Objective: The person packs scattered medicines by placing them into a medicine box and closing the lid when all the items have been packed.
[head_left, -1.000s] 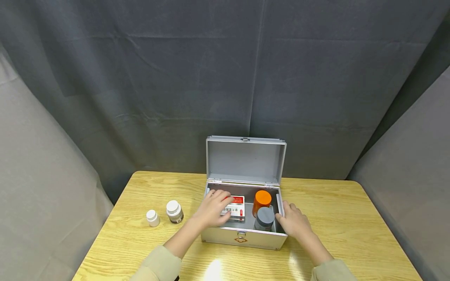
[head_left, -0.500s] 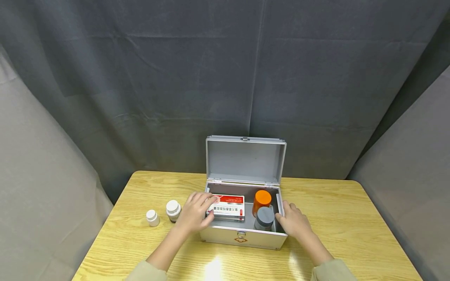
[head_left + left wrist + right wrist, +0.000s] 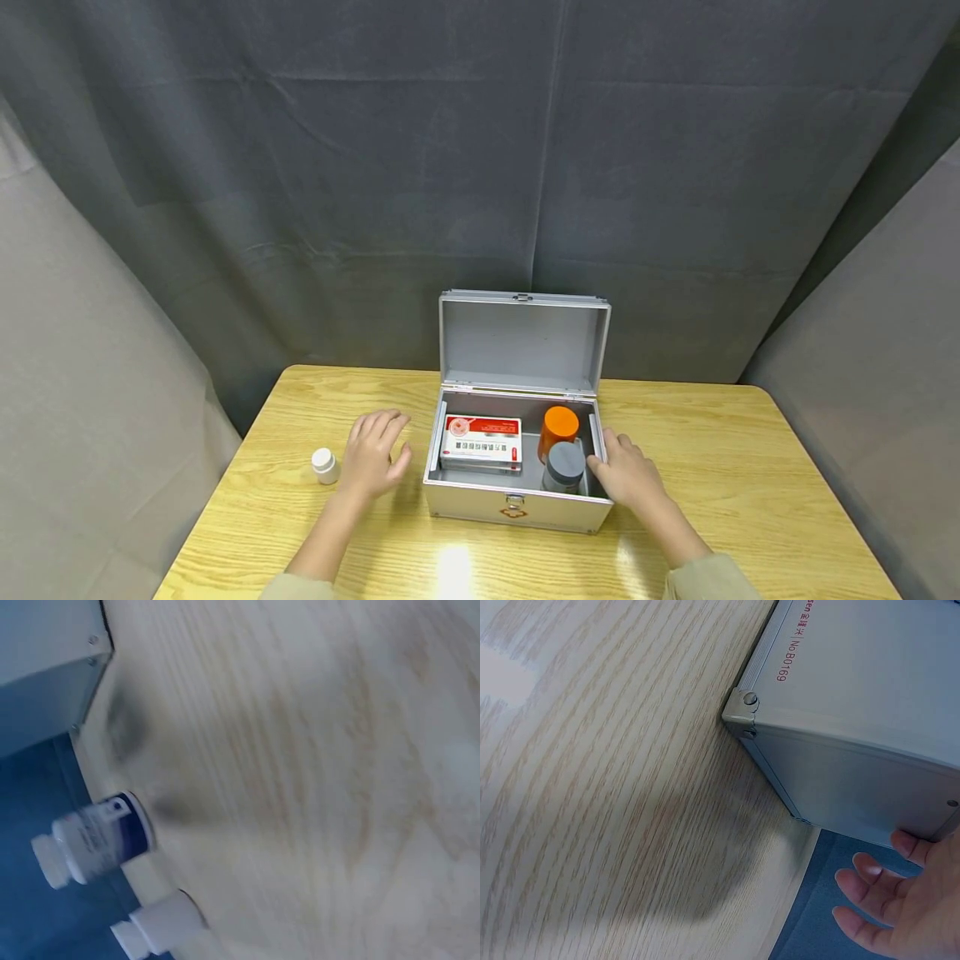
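In the head view my left hand (image 3: 369, 458) is over the table left of the medicine box (image 3: 517, 507), fingers spread and holding nothing. It hides the larger white-capped pill bottle there; the left wrist view shows that pill bottle (image 3: 94, 838) upright, with a dark blue label band. Beside it stands a smaller white pill bottle (image 3: 326, 467). My right hand (image 3: 626, 473) holds the box's right rim, thumb over the edge and fingers outside. Inside the silver box lie a red-and-white medicine carton (image 3: 483, 442), an orange-capped bottle (image 3: 559, 429) and a grey-capped bottle (image 3: 564, 467).
The box lid (image 3: 525, 346) stands raised at the back. The wooden table (image 3: 720, 467) extends to both sides. A dark grey curtain (image 3: 375, 208) hangs behind it, with pale cloth panels on the left and right.
My left hand has moved left out of the box to the larger pill bottle, leaving the carton fully visible. My right hand has stayed at the box's right rim.
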Demonstrator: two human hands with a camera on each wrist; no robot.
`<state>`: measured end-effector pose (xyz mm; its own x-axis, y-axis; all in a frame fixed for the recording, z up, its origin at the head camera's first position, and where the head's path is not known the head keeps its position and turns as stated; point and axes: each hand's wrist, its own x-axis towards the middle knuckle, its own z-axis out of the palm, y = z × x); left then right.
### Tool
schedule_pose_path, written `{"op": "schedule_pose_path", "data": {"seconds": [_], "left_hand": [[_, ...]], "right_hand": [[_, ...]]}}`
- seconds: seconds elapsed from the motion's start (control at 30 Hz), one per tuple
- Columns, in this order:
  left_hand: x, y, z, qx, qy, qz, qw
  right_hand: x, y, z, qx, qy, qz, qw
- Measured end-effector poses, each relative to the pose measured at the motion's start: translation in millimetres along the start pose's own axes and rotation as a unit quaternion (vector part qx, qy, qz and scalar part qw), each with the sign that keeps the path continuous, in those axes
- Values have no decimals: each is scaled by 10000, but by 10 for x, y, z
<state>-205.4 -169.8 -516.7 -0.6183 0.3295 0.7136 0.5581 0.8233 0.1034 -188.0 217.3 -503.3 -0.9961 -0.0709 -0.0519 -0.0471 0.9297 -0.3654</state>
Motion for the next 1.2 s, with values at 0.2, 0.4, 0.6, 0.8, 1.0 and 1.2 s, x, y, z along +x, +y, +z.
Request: {"op": "schedule_pose_path", "data": {"seconds": [0.2,0.4,0.6,0.8,1.0,1.2], "left_hand": [[-147,-132,-14,91,-743,-923,9929],[-253,-245,-10,173,-1551,-1775,9717],[-290,-287,-18,56,-2016,-2141,9558],[-319,-300,3,-17,-2149,-2193,9517],[-329,-314,22,-96,-2142,-2243,9506],[-314,-325,24,-117,-2125,-2255,9507]], "right_hand": [[3,-2,3,11,8,9,10000],[-8,0,2,14,16,51,10000],[-14,-13,-13,43,-2,65,10000],[-7,-10,-8,46,10,38,10000],[-2,3,9,58,18,61,10000],[-6,-8,3,59,4,52,10000]]}}
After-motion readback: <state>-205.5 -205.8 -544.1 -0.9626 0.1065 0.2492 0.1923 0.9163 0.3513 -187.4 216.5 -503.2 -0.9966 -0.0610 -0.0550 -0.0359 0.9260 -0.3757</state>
